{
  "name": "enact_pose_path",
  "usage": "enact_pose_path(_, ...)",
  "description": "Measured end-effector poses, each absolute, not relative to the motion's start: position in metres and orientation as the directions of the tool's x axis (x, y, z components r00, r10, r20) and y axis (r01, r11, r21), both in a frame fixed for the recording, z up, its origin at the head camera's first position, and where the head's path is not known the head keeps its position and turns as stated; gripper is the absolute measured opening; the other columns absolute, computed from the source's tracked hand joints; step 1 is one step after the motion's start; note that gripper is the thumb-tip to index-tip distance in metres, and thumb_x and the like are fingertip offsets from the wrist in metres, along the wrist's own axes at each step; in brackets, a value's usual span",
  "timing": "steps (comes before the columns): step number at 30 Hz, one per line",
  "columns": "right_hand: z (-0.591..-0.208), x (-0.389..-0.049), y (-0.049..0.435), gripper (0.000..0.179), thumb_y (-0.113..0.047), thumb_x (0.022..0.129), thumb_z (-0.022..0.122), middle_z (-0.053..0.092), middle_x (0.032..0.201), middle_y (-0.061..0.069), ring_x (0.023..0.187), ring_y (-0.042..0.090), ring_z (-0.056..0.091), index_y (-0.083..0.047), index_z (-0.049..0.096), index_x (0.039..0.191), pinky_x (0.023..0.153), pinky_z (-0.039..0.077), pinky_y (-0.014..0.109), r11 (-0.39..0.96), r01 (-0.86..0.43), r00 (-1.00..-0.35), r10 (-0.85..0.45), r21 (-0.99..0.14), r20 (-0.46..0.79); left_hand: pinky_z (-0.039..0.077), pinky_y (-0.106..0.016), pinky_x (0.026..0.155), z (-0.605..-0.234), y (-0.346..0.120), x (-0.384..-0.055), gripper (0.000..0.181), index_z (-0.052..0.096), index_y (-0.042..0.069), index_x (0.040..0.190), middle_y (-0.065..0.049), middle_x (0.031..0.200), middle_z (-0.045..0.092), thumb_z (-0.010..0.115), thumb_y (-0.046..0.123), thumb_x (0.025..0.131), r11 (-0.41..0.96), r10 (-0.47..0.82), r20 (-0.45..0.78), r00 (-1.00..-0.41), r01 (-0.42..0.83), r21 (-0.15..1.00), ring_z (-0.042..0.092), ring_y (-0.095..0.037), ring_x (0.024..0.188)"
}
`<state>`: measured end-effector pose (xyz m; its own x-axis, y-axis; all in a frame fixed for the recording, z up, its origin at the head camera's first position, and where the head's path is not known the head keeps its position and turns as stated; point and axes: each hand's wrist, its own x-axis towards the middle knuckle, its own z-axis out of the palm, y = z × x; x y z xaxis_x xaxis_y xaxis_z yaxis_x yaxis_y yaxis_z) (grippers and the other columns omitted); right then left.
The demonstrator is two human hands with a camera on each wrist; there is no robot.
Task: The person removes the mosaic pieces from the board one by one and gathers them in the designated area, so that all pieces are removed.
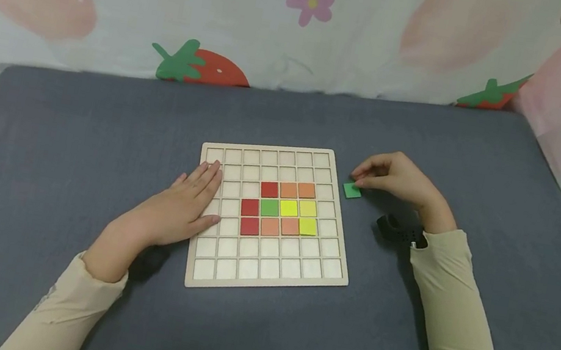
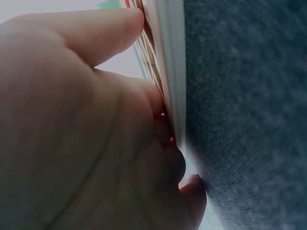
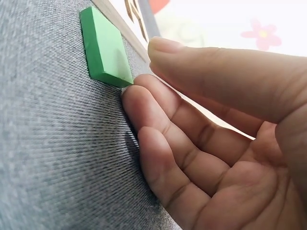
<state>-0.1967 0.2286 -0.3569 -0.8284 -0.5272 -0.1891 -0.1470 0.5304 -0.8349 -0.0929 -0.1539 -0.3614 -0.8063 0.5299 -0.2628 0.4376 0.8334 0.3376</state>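
Observation:
A square wooden grid board (image 1: 268,263) lies on the cloth, with red, orange, yellow and green tiles set in its middle cells. My left hand (image 1: 180,208) rests flat across the board's left edge, its fingers straight and thumb spread. Just off the board's right side, a loose green square tile (image 1: 352,191) lies flat on the cloth. Beside that tile is my right hand (image 1: 397,179). In the right wrist view, its loosely bent fingertips (image 3: 139,103) come up to a corner of the green tile (image 3: 108,48), while the thumb stays apart from it.
A dark grey cloth (image 1: 252,344) covers the table. Behind it hangs a pale curtain (image 1: 358,45) printed with strawberries, flowers and hearts. A black wrist strap (image 1: 396,230) sits at my right wrist.

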Motion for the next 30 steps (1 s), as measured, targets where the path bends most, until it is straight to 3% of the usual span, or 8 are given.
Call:
enact_pose_path(7,-0.356,-0.197,0.228,0.021,-0.001,0.086,0.067,0.068,0.098,0.017,0.081,0.010,0.063,0.009,0.067,0.104,0.074,0.049,0.024,0.517,-0.161,-0.832,-0.530,-0.841,-0.166,0.008,-0.054,0.112,-0.358,-0.154,-0.091,0.074,0.004,-0.005,0.149,-0.019,0.156,-0.001,0.044,0.033,0.099,0.831,0.531,-0.270,-0.804,0.431,0.351,-0.004,-0.033,0.143)
enact_pose_path(16,-0.355,-0.195,0.226,0.019,0.000,0.086,0.066,0.068,0.099,0.016,0.082,0.013,0.064,0.008,0.067,0.103,0.075,0.051,0.025,0.478,-0.134,-0.881,-0.458,-0.868,-0.116,0.010,-0.055,0.111,-0.357,-0.153,-0.092,0.073,0.006,-0.007,0.148,-0.021,0.156,0.001,0.044,0.032,0.099,0.826,0.536,-0.254,-0.805,0.437,0.356,-0.001,-0.035,0.143)
enact_pose_path(30,-0.344,-0.189,0.212,0.020,0.001,0.086,0.065,0.065,0.099,0.020,0.081,0.014,0.065,0.011,0.065,0.103,0.076,0.052,0.028,0.407,-0.169,-0.870,-0.490,-0.898,-0.059,0.008,-0.054,0.112,-0.357,-0.152,-0.095,0.074,0.004,-0.006,0.148,-0.020,0.156,-0.001,0.044,0.032,0.099,0.835,0.527,-0.278,-0.803,0.429,0.346,-0.004,-0.033,0.143)
